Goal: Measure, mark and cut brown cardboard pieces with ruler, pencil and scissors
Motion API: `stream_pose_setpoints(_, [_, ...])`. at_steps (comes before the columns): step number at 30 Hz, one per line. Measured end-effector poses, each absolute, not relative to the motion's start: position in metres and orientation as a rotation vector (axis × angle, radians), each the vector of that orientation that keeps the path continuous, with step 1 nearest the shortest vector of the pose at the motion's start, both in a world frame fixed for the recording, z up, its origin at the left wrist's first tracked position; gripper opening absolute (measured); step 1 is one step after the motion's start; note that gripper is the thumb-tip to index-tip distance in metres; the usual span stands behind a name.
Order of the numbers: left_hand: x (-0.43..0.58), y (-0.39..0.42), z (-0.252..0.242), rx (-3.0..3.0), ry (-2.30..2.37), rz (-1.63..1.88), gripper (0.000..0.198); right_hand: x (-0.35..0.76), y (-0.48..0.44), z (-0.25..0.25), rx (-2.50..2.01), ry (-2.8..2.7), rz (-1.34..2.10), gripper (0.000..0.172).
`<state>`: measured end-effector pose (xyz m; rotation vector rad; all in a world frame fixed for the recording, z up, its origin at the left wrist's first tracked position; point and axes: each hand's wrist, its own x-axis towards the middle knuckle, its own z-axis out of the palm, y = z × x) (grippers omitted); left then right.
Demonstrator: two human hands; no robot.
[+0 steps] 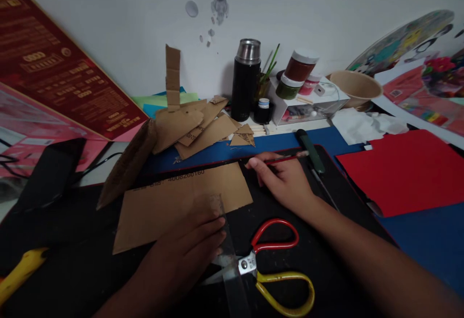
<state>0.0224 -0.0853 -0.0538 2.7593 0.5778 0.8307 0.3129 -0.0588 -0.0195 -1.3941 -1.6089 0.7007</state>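
Observation:
My left hand (188, 240), partly blurred, holds a clear ruler (229, 255) by its edge; the fingers are bent against it. The ruler's far end overlaps a rectangular cardboard piece (181, 197) with printed digits along its far edge. In my right hand (284, 180), closed in a pinch, is a slim dark red pencil (282, 159), its tip near the cardboard's right corner. Scissors (250, 262) with one red and one yellow handle lie with blades open, partly under the ruler. A green utility knife (311, 152) lies just beyond my right hand.
Cardboard scraps (206, 124) are piled at the back, beside a black thermos (245, 81). Paint jars (297, 69) stand on a white box (308, 108). Red paper (409, 173) lies right; a black phone (50, 173) and a yellow handle (23, 272) are left.

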Motion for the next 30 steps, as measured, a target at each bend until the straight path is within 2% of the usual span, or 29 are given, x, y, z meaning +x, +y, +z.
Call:
stream_pose_setpoints(5, [0.023,-0.087,-0.056,2.731,0.574,0.842,0.024,0.296,-0.069,-0.016,-1.214,-1.350,1.085,0.040])
stream_pose_setpoints(12, [0.022,-0.089,-0.056,2.706,0.574,0.831,0.025,0.279,-0.077,-0.029,-1.064,-1.569,1.290,0.027])
stream_pose_setpoints(16, [0.021,-0.090,-0.057,2.725,0.577,0.818,0.025,0.279,-0.075,-0.036,-1.088,-1.401,1.464,0.034])
stream_pose_setpoints(26, [-0.003,-0.090,-0.049,2.809,0.600,0.730,0.031,0.283,-0.074,-0.038,-1.113,-1.317,1.544,0.040])
stream_pose_setpoints(30, [-0.014,-0.090,-0.051,2.819,0.625,0.757,0.028,0.284,-0.074,-0.035,-1.107,-1.308,1.567,0.040])
